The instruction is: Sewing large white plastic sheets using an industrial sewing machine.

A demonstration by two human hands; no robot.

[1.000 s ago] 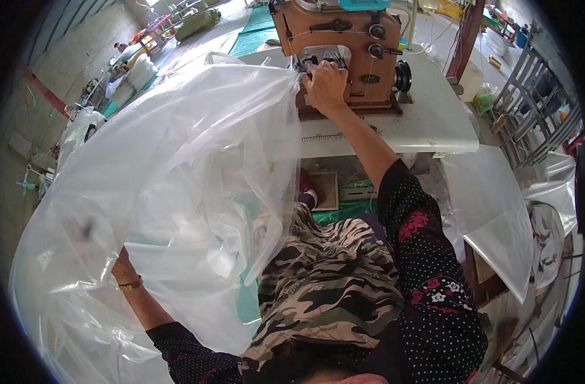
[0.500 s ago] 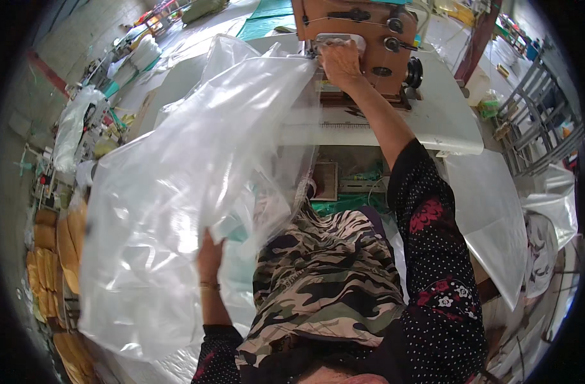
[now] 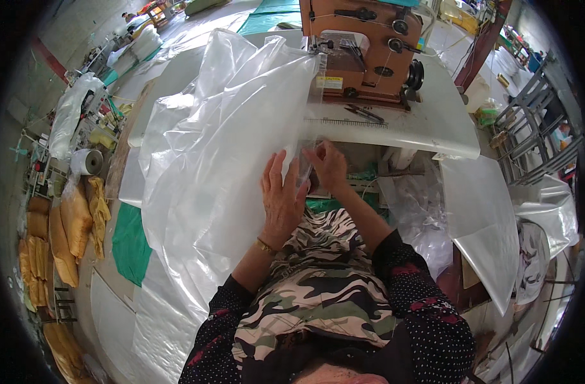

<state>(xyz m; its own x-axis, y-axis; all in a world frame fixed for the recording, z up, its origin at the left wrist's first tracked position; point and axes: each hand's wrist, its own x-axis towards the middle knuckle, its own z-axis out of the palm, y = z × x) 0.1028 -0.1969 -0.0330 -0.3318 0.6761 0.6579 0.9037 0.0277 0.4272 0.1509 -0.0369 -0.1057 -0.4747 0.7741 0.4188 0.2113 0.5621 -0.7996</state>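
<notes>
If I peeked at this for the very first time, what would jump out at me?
First, the huge clear plastic sheet, billowing over the left half of the white table and spilling down beside the person's lap. Both hands meet at its edge by the table's front: the left hand lies flat on it, the right hand pinches it. Behind them, an orange-brown sewing machine stands on the table.

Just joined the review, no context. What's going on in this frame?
A seated person works a large clear plastic sheet at a white table that carries an orange-brown sewing machine. The left hand lies flat on the plastic with fingers spread; the right hand pinches its edge just below the table's front edge. The sheet drapes from the machine down over the person's left side.
</notes>
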